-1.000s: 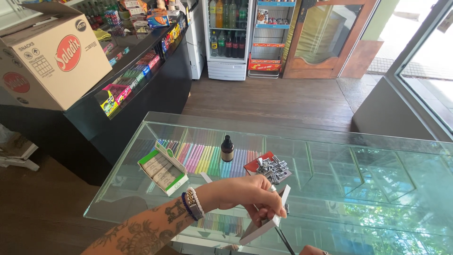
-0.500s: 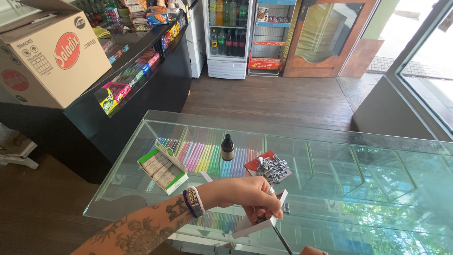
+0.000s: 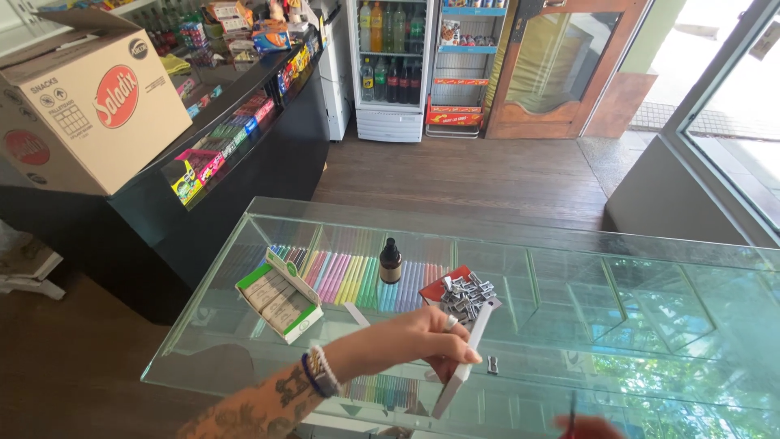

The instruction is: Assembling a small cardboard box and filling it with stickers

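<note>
my fingers (image 3: 455, 351) of my left hand (image 3: 422, 337) are pinched around a slim white stick-shaped device (image 3: 463, 366), thumb on one side and fingertips wrapped over the other, holding it tilted above the near edge of the glass counter (image 3: 617, 260). my right hand (image 3: 589, 426) barely shows at the bottom edge with something red and thin; i cannot tell how its fingers are set. just beyond my knuckles a pile of small grey metal pieces (image 3: 465, 294) lies on a red card (image 3: 439, 286), and one loose piece (image 3: 492, 365) lies near the stick. a small dark dropper bottle (image 3: 391, 262) stands further in, and an open green and white box (image 3: 279, 294) is toward the left edge. i'd judge a firm, steady pinch keeps the stick from slipping onto the glass.
</note>
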